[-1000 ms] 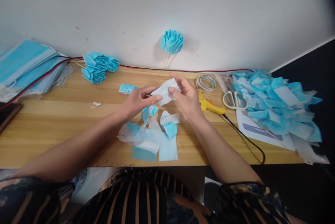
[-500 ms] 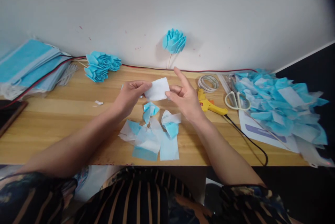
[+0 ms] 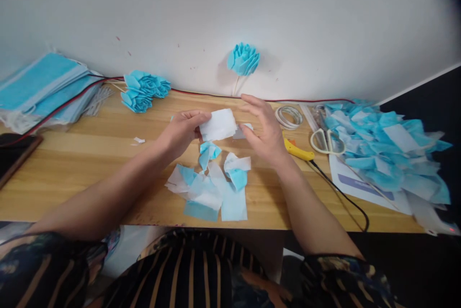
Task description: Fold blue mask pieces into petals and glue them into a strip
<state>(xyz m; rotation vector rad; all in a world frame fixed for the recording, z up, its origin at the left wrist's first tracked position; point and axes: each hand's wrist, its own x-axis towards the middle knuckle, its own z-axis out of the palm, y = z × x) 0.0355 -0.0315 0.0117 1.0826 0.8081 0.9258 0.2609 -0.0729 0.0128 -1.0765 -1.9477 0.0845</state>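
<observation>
Between the thumb and fingers of my left hand (image 3: 185,128) is a white rectangular piece of mask fabric (image 3: 218,124), held up above the table. My right hand (image 3: 264,130) is just to its right, thumb and fingers spread apart. Near that thumb tip shows another white scrap (image 3: 244,132); whether the thumb touches it I cannot tell. Below the hands lie loose blue and white fabric pieces (image 3: 203,193), some of them curled, like the small blue one (image 3: 209,153).
Blue fabric flowers (image 3: 139,92) lie at the back left beside stacked masks (image 3: 43,82). One flower (image 3: 244,59) leans on the wall. To the right are tape rolls (image 3: 288,117), a yellow glue gun (image 3: 298,149), scissors (image 3: 327,141) and a heap of fabric pieces (image 3: 389,140).
My right hand has come away from the white piece's edge and moved slightly right, uncovering a scrap near the thumb. The left hand still holds its piece. The view has shifted slightly.
</observation>
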